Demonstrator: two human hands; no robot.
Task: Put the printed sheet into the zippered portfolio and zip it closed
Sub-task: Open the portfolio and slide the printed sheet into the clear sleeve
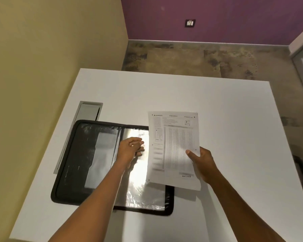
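The black zippered portfolio (72, 172) lies flat and open on the white table, left of centre, with shiny clear plastic sleeves inside. My right hand (202, 162) holds the printed sheet (173, 147) by its right edge, thumb on top. The sheet hovers over the portfolio's right half and hides that side's top corner. My left hand (131, 149) rests over the right-hand sleeve near the spine, fingers curled toward the sleeve's plastic; whether it pinches the plastic I cannot tell.
The white table (226, 119) stands against a beige wall on the left. A grey cable hatch (88, 111) is set into the tabletop just behind the portfolio. Beyond the table's far edge is brown floor and a purple wall.
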